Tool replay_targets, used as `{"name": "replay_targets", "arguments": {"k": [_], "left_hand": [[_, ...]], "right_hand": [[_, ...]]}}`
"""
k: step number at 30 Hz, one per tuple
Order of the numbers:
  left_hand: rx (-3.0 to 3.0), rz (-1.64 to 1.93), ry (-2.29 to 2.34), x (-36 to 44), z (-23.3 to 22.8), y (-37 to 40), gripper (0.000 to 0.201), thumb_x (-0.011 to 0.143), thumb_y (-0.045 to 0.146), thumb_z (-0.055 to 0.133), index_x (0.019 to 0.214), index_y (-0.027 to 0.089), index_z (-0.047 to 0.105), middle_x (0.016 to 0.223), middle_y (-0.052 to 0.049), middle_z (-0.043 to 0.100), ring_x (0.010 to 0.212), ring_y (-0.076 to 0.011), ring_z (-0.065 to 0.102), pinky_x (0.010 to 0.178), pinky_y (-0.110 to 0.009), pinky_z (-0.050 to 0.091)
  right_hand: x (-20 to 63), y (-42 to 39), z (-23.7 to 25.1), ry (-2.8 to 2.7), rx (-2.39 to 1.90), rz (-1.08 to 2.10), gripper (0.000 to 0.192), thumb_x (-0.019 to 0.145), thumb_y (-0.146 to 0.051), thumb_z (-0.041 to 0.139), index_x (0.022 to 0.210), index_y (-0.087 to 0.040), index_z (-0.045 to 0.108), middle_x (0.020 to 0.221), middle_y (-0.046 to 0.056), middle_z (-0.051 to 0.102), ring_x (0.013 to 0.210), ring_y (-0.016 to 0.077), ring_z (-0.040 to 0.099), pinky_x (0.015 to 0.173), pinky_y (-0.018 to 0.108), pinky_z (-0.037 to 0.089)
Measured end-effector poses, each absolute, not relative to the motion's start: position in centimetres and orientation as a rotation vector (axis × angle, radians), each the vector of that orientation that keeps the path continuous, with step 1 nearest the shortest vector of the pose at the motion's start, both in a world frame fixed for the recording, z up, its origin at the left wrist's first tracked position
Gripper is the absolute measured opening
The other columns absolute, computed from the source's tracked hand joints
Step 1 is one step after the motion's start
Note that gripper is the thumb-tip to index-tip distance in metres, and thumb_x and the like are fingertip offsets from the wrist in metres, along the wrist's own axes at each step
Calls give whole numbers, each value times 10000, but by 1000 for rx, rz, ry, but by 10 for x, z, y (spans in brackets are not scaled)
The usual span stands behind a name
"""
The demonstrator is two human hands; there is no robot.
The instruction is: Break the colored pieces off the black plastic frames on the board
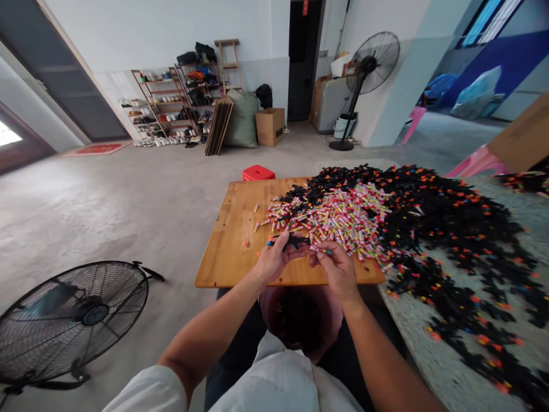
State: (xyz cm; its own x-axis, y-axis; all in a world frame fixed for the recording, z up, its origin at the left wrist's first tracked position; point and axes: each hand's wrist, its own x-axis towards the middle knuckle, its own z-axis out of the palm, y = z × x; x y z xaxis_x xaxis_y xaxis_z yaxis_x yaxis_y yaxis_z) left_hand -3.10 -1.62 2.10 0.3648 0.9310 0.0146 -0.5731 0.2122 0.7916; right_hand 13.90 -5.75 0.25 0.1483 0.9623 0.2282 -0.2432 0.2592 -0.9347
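Note:
Over the front edge of the wooden table (pixel 227 246), my left hand (pixel 273 258) is closed on a small black toy gun (pixel 295 241) with a blue-and-orange tip. Beside it, my right hand (pixel 338 270) pinches a small pink-labelled tube (pixel 316 249) at the gun's right end; whether the two are joined I cannot tell. Behind my hands lies a heap of similar pink, white and yellow tubes (pixel 349 214). Black toy guns with orange and blue parts form a large pile (pixel 437 209) to the right. Below, a pink bucket (pixel 266 303) between my legs has dark pieces inside.
A grey stone-like surface (pixel 422 337) adjoins the table at right, strewn with black pieces. A floor fan (pixel 92 315) stands at lower left. A red stool (pixel 258 172) is behind the table. Shoe racks (pixel 165 106), a cardboard box (pixel 270 127) and a standing fan (pixel 369 66) are farther back.

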Motion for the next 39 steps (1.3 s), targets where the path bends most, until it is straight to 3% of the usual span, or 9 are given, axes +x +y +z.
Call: {"name": "replay_targets", "arguments": {"k": [7,18,23,31,39], "left_hand": [[891,1134,552,-25,31,-26,532,863,606,751,1034,102,760,979,-151,794,933,-280,779,758,-336,629],[969,1116,584,-27,30,-25,575,858,612,751,1051,70,760,976,-171,794,889,-266,778,776,-347,628],[907,1102,633,-33,31,-21,529,813,577,793,951,69,740,881,-154,788,786,-258,774,724,-360,637],[987,999,713,-30,28,-35,551,778,601,804,871,65,717,891,-162,776,775,-263,767,623,-339,642],[729,1129,627,-26,25,-31,481,828,524,780,980,71,725,966,-174,796,818,-271,792,675,-318,647]], "right_hand": [[143,-62,14,-866,-742,1303,214,754,-307,801,916,-252,674,748,-8,749,607,156,661,593,298,535],[155,-66,5,-1054,-863,1109,209,893,-362,776,1048,-237,712,794,15,763,635,162,684,639,323,575],[156,-75,17,-1192,-961,1081,210,936,-385,744,1072,-226,720,781,20,758,627,158,686,635,311,584],[161,-74,29,-1254,-1000,1094,231,959,-416,714,1071,-215,731,765,15,734,616,155,683,625,301,579],[158,-79,20,-1182,-871,1080,142,948,-348,737,1022,-231,703,755,-1,711,575,135,632,561,273,530]]}}
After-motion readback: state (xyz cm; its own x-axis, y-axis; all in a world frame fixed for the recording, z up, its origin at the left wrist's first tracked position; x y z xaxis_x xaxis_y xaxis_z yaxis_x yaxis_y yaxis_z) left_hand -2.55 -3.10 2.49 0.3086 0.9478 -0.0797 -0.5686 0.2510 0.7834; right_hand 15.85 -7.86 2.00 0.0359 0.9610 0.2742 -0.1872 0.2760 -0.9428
